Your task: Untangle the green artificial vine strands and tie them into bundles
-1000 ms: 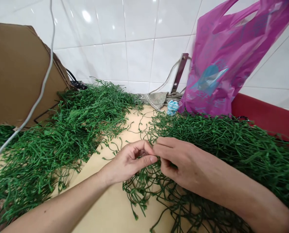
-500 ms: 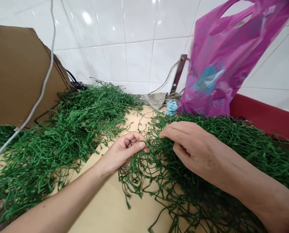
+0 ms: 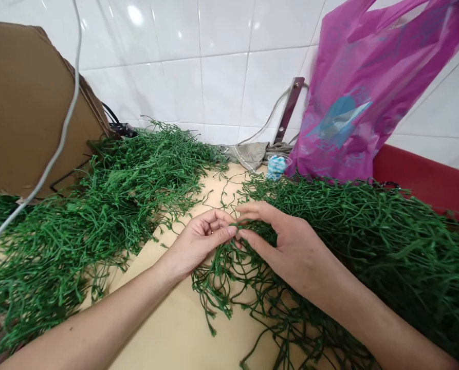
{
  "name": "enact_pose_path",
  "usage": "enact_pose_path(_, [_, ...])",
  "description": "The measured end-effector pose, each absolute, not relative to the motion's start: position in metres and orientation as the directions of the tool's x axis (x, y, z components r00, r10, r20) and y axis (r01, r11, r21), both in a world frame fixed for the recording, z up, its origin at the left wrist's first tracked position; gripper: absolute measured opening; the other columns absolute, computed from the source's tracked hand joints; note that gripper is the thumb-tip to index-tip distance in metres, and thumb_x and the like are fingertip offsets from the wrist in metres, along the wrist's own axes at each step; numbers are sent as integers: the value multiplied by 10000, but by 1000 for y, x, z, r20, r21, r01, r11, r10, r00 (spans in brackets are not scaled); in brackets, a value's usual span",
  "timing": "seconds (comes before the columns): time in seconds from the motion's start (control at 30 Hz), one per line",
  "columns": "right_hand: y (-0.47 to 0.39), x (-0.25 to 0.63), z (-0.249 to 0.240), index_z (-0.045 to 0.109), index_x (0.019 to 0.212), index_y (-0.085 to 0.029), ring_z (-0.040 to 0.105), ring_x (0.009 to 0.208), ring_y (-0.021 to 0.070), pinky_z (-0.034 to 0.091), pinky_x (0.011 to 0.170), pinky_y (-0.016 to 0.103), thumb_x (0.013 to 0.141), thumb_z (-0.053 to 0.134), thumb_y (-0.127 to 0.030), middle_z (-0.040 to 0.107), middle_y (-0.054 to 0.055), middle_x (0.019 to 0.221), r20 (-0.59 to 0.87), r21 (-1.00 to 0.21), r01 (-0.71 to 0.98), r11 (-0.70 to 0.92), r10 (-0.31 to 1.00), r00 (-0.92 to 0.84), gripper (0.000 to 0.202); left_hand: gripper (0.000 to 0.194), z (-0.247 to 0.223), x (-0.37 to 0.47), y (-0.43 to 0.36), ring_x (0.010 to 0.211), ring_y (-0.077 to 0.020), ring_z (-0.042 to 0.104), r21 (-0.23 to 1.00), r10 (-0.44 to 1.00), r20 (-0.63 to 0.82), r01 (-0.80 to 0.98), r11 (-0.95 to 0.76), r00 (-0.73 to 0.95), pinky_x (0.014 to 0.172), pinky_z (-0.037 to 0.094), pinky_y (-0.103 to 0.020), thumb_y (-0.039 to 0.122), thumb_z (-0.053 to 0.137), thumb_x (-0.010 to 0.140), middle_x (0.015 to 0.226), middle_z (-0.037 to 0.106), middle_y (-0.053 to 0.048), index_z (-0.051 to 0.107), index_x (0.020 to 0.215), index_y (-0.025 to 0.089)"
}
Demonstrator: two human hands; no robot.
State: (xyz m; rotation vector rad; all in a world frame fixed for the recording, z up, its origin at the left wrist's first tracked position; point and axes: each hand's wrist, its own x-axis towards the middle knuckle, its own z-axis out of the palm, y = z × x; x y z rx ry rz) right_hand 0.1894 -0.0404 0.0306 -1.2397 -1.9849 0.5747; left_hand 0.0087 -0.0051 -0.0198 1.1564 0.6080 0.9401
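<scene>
My left hand (image 3: 208, 236) is closed in a pinch, thumb against fingers, on thin green stems (image 3: 214, 280) that look like plastic. Their knobby, branched ends hang below it over the tan work surface (image 3: 167, 324). From the right, my right hand (image 3: 283, 241) meets the left one, its thumb and fingertips curled round the same spot. A strand of green runs between them; the exact grip is partly hidden. Under and behind my right hand spreads a large tangled pile of green stems (image 3: 399, 226).
Another heap of green stems (image 3: 136, 180) lies at left, beside a cardboard box (image 3: 29, 113) with a white cable (image 3: 65, 123) before it. At the back stand a small cup with blue-and-white contents (image 3: 276, 167), a metal bracket (image 3: 289, 110), a grey cloth (image 3: 250, 154) and a purple plastic bag (image 3: 352, 97).
My right hand has moved left from over the pile to my left hand's fingertips. My left hand keeps its pinch. The view has shifted slightly.
</scene>
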Motion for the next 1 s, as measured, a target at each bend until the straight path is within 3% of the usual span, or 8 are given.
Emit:
enact_pose_path(0.13, [-39,192,31,686,904,-224,692,802,153,532,739,267,896,540,-122,755,-5,872,256,-732,573,369,928,-270,179,210,-20,7,-6,711,-123,620,983,890,48,-182,40,454,732,445,-252,347,748,852,731,675,15,639,910,177])
enact_pose_path(0.33, [-37,195,29,626,1040,-208,692,954,166,545,851,301,899,527,-172,727,18,951,103,-898,370,239,930,-352,177,217,-19,6,-8,669,-112,505,995,889,79,-85,-45,451,655,368,-243,374,699,880,712,568,34,614,928,180])
enact_pose_path(0.4, [-37,194,28,620,997,-205,683,887,172,551,774,300,922,515,-230,709,15,897,23,-909,374,183,919,-393,131,212,-18,7,-8,658,-109,467,995,891,100,-65,-79,443,634,350,-238,367,691,880,709,535,38,609,920,176])
enact_pose_path(0.57, [-38,192,24,549,721,-201,552,665,149,440,602,265,972,435,-273,587,-10,688,4,-752,616,235,936,-352,286,167,-15,9,-10,678,-122,466,978,878,148,63,-197,455,643,369,-245,339,621,914,743,528,27,584,913,176])
enact_pose_path(0.67, [-37,189,16,491,702,-213,501,605,138,382,590,260,991,376,-222,540,-24,636,118,-624,705,337,932,-342,312,132,-15,12,-12,686,-131,481,917,893,216,232,-325,396,646,380,-250,308,560,946,773,557,18,581,892,189])
enact_pose_path(0.77, [-39,182,9,476,709,-223,433,524,133,310,542,265,979,410,-199,493,-39,587,182,-495,797,347,938,-296,278,122,-19,14,-12,638,-134,477,887,924,198,341,-311,328,603,367,-251,298,552,938,739,568,25,590,880,198])
enact_pose_path(0.9, [-59,162,9,464,688,-224,451,506,123,299,509,240,948,443,-182,492,-41,570,87,-579,741,339,930,-357,264,135,-27,8,3,641,-137,517,949,984,137,270,-163,112,629,390,-252,279,643,850,701,570,33,565,780,194])
enact_pose_path(1.0, [-79,148,16,471,686,-227,480,511,133,293,497,246,892,483,-170,532,-32,558,154,-583,649,488,851,-502,214,152,-29,3,15,650,-139,531,965,992,126,233,-124,7,639,402,-251,296,623,857,692,537,41,521,800,198])
